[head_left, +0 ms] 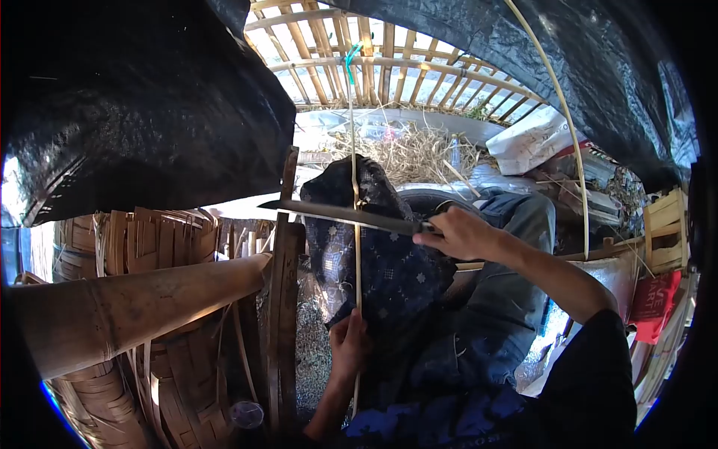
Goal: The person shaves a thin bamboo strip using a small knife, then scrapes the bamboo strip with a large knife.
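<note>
My right hand [460, 233] is closed round the handle of a long knife [336, 213], whose dark blade points left. The blade lies across a thin bamboo strip [357, 262] and appears to touch it near a node. Lower down, my left hand [348, 343] pinches the same strip, which runs upright away from me. A dark patterned cloth [396, 277] is spread over my lap beneath the strip and blade. The knife's tip reaches over an upright wooden post [286, 299] on the left.
A thick bamboo pole [142, 310] juts in from the left, above woven baskets [97, 404]. Ahead stand a slatted bamboo fence [396, 63] and a heap of straw [411, 153]. Black plastic sheeting [149, 112] hangs at upper left. A red bag [655, 307] is at right.
</note>
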{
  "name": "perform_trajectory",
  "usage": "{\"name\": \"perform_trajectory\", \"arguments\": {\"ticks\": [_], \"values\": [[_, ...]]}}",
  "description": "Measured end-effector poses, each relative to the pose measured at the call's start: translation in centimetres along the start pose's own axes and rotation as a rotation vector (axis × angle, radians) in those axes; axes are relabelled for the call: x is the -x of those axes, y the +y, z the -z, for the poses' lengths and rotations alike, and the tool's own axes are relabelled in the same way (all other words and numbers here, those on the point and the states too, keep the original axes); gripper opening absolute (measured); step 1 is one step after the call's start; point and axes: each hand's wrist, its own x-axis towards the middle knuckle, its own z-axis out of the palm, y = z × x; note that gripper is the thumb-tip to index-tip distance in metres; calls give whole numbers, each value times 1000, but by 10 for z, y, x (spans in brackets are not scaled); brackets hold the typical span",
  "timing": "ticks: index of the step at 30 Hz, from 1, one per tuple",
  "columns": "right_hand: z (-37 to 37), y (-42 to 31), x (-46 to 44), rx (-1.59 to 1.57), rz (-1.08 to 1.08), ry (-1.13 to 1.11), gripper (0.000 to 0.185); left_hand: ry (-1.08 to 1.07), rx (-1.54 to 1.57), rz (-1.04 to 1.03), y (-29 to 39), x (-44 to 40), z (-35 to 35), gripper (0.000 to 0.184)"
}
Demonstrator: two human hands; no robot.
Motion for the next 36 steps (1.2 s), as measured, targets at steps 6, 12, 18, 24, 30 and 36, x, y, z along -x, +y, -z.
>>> {"name": "perform_trajectory", "arguments": {"ticks": [6, 12, 18, 24, 30, 36], "values": [[-7, 5, 25, 209, 188, -78, 66, -28, 144, 50, -6, 0, 3, 41], [2, 16, -14, 65, 46, 98, 70, 41, 33, 64, 4, -1, -8, 40], [-6, 13, 24, 51, 110, -83, 67, 29, 136, 66, -3, 1, 0, 39], [1, 34, -16, -27, -119, -51, 68, -8, 94, 46, -4, 7, -7, 40], [9, 8, 0, 56, 55, -56, 58, 24, 29, 39, 7, 0, -5, 42], [7, 21, -7, 127, 137, -75, 67, -10, 49, 17, -3, 5, -5, 42]]}}
